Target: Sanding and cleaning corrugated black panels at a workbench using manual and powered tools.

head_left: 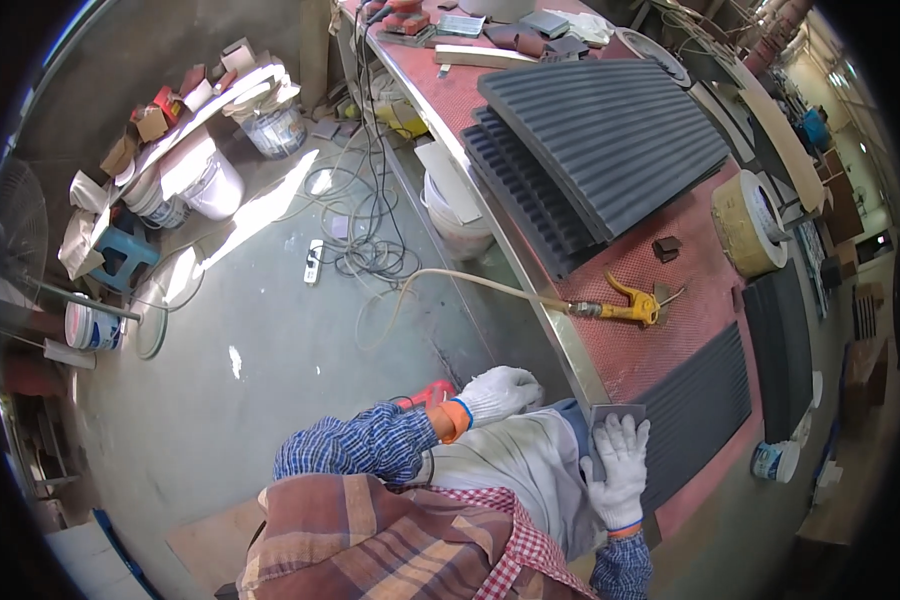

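Note:
My right hand [620, 470], in a white knit glove, lies flat with its fingers spread. It presses on a thin grey square pad [602, 411] at the near end of a dark ribbed panel [695, 410]; its palm covers most of the pad. My left hand [500, 395], also gloved, rests over my lap beside the bench edge, fingers curled in, with nothing seen in them. Farther along the bench, a yellow air blow gun [635, 305] lies with its hose attached. Beyond it is a stack of dark ribbed panels [610, 135].
The red-topped bench [670, 345] has a metal edge [578, 362]. A tape roll [742, 225] stands at its far side. Cables and hoses [370, 240] coil on the floor, near a white power strip [313, 262]. Buckets [210, 180] and a blue stool [125, 255] stand left.

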The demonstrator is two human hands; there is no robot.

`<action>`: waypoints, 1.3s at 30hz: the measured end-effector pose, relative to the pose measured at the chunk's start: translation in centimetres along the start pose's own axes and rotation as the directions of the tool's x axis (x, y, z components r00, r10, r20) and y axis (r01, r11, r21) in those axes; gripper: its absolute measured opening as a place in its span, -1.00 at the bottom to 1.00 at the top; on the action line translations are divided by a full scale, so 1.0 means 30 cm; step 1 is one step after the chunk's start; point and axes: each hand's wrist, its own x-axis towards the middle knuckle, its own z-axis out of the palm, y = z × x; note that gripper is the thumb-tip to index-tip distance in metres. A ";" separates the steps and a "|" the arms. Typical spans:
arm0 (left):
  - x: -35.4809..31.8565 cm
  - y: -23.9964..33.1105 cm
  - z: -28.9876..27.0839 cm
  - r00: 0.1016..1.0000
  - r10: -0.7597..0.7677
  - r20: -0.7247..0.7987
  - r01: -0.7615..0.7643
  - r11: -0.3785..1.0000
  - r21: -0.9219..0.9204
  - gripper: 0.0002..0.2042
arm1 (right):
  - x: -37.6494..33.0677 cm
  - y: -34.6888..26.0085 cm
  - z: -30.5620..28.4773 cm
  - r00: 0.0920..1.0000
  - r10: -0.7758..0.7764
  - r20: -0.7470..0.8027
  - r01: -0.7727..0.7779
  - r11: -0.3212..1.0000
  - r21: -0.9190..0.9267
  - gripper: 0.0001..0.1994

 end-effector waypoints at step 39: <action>-0.222 0.211 -0.950 0.738 0.139 -0.660 -0.275 0.955 -0.107 -0.62 | 0.023 0.092 0.081 0.731 0.606 -0.314 -0.655 0.752 -0.075 -0.34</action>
